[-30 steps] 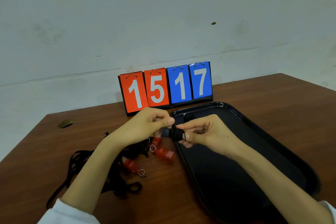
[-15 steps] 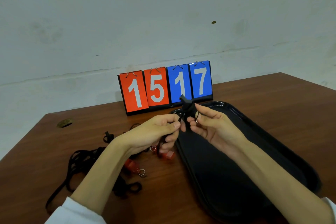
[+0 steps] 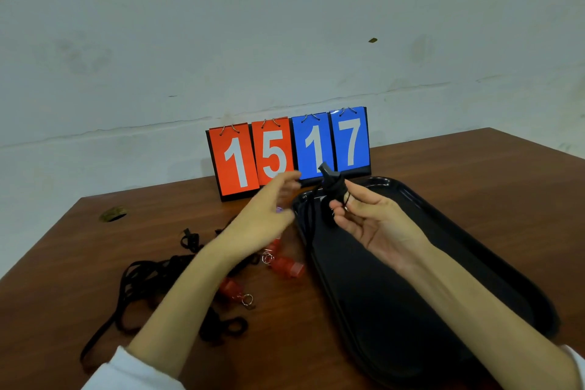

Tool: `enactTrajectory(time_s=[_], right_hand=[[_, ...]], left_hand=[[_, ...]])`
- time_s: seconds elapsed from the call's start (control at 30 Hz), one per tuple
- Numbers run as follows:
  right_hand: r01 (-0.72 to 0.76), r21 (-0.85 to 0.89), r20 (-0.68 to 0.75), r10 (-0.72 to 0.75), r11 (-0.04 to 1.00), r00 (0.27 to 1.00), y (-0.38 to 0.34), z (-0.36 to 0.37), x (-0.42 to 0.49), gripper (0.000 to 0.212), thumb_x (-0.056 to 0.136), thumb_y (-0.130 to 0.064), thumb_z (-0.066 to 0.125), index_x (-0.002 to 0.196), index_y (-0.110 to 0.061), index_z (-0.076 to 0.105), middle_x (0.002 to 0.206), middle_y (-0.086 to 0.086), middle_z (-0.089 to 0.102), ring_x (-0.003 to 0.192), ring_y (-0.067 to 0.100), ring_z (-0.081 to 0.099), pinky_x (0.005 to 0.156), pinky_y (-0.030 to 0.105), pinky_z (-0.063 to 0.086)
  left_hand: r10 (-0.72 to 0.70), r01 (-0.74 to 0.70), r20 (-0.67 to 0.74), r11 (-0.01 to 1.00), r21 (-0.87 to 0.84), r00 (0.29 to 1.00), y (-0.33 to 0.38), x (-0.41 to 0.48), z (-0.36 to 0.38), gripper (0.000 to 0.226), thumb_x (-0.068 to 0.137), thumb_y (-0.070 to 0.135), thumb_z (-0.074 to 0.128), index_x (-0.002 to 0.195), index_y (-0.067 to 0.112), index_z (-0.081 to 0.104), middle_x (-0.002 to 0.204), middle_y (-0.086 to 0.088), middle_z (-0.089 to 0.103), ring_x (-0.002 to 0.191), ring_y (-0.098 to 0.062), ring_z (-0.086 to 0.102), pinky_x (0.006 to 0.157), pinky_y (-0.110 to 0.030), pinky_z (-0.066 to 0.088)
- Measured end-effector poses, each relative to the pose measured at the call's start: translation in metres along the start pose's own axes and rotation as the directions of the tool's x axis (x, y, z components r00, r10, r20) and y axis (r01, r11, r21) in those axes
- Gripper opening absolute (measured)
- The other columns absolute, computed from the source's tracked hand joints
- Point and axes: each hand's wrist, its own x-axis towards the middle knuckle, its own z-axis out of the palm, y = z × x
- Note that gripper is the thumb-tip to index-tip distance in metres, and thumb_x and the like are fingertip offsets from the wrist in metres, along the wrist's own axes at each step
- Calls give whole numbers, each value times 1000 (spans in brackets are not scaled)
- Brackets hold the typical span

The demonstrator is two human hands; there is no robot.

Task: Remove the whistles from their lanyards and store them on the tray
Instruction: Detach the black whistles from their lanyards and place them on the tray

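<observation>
The grip of the right hand (image 3: 376,228) pinches a black whistle (image 3: 330,190) between thumb and fingertips, palm turned up, above the far-left corner of the black tray (image 3: 481,231). The whistle stands nearly upright, its long axis vertical and its mouthpiece pointing up in front of the flip scoreboard (image 3: 288,152) reading 15–17. The left hand (image 3: 262,218), blurred, hangs just to the left of it with fingers spread and nothing in them. A thin dark strand (image 3: 311,215) seems to run from the whistle down past the tray's left rim, so whether the whistle is free of its lanyard cannot be told. If it is free, the tray's bare floor lies below the right hand and toward the person, with nothing in between, and that hand is the nearer one. On the tabletop (image 3: 474,161) left of the tray lie a red whistle (image 3: 286,266) just beside the rim and a second red whistle (image 3: 231,288) nearer the person, each with a metal ring. A third is partly hidden under the left wrist. Beside them sprawls a tangle of black lanyards (image 3: 148,279). All of these sit closer to the left hand, and the loose loops could snag a reach.
</observation>
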Motion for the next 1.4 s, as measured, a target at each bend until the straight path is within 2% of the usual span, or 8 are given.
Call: enactTrajectory(time_s=[0.13, 0.23, 0.33, 0.53, 0.73, 0.97, 1.13, 1.4], right_hand=[[-62, -12, 28, 63, 998, 998, 4, 3, 0, 30, 83, 4, 51, 104, -12, 66, 78, 11, 72, 67, 13, 70, 58, 20, 57], [-68, -21, 39, 69, 997, 997, 4, 3, -1, 30, 87, 4, 49, 107, -12, 65, 78, 10, 72, 66, 12, 69, 58, 20, 57], [-58, 0, 29, 58, 998, 998, 6, 4, -1, 33, 88, 5, 47, 108, -15, 63, 75, 10, 71, 64, 12, 69, 57, 20, 56], [-48, 19, -27, 49, 999, 998, 6, 0, 1, 32, 88, 5, 48, 106, -15, 65, 80, 10, 72, 68, 12, 69, 59, 21, 57], [71, -302, -123, -113, 951, 986, 2, -5, 1, 33, 86, 7, 55, 111, -12, 65, 89, 15, 73, 75, 16, 70, 65, 23, 58], [140, -823, -61, -330, 550, 942, 16, -3, 4, 34, 87, -3, 61, 117, -18, 65, 80, -1, 73, 77, 8, 70, 77, 28, 58], [179, -942, 107, -252, 284, 962, 18, -1, 1, 36, 88, -9, 61, 118, -28, 64, 83, -10, 71, 77, 2, 67, 82, 23, 56], [226, -857, 229, -51, 463, 972, 10, 4, -3, 64, 83, 0, 65, 133, -31, 40, 75, 5, 71, 71, 17, 70, 72, 31, 58]], left_hand=[[35, -111, -197, 913, -392, 980, 16, -2, 23, 32, 94, -3, 40, 113, 16, 58, 104, 1, 65, 98, -7, 63, 90, -22, 50], [47, -108, -152, 903, -416, 987, 19, -5, 33, 23, 100, 10, 36, 111, 7, 56, 70, -4, 56, 52, -7, 52, 50, -17, 44], [43, -102, -174, 932, -348, 984, 13, -3, 37, 23, 99, 9, 39, 116, 15, 54, 60, -1, 51, 40, -1, 42, 41, -11, 32], [59, -88, -209, 987, -133, 976, 9, -2, 36, 11, 97, 15, 47, 92, 18, 57, 55, 6, 54, 40, 4, 45, 45, -7, 34], [80, -50, -141, 978, 203, 987, 9, -4, 17, 12, 92, 24, 56, 95, 23, 67, 64, 8, 62, 63, -2, 59, 69, -21, 50], [90, -77, -7, 889, 451, 996, 13, -10, 4, 15, 87, 36, 61, 83, 23, 66, 80, 10, 63, 78, -6, 58, 78, -31, 51], [119, -144, 82, 827, 544, 990, 21, -12, -1, 19, 86, 42, 60, 79, 24, 62, 77, 10, 58, 75, -5, 53, 71, -26, 46], [119, -141, 102, 957, 255, 988, 25, -12, -12, 12, 71, 28, 78, 74, 20, 69, 74, 5, 68, 72, -5, 63, 74, -24, 53]])
